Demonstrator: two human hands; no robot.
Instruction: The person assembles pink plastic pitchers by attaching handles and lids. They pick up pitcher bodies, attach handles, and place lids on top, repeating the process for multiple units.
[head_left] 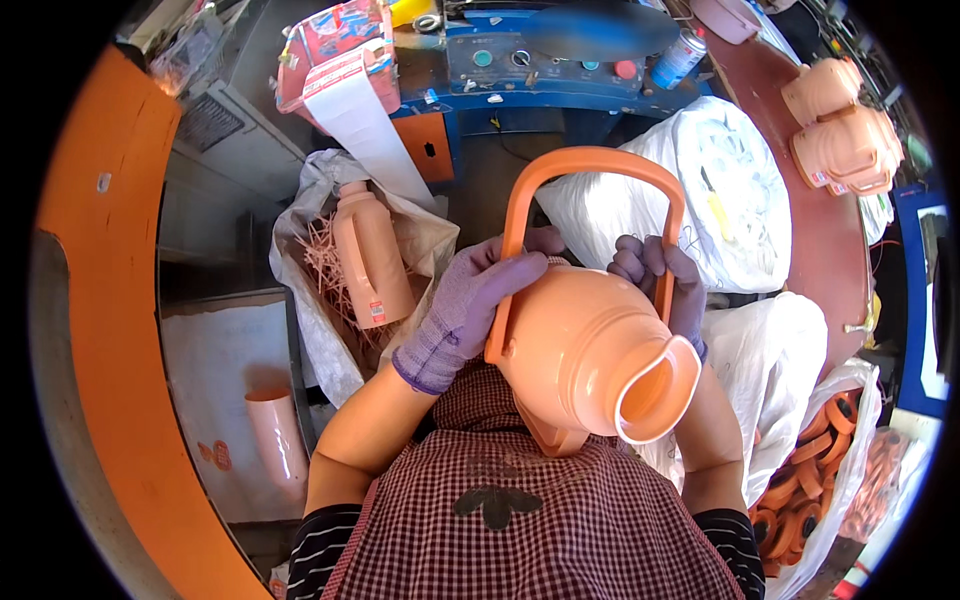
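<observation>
spray can [680, 60] beside blue panel [555, 76] — pink basket [291, 88] farther left

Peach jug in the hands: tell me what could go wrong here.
The left hand and right hand are close to where the orange handle meets the peach jug, so either might get pinched. The jug tilts and its body looks glossy, so it could slip if the grip loosens.

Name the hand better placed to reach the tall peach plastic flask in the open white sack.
The purple-gloved left hand, probably: it is nearer that flask, though it holds the orange arched plastic handle on the round peach jug. The right hand is across the jug, farther from the sack.
</observation>
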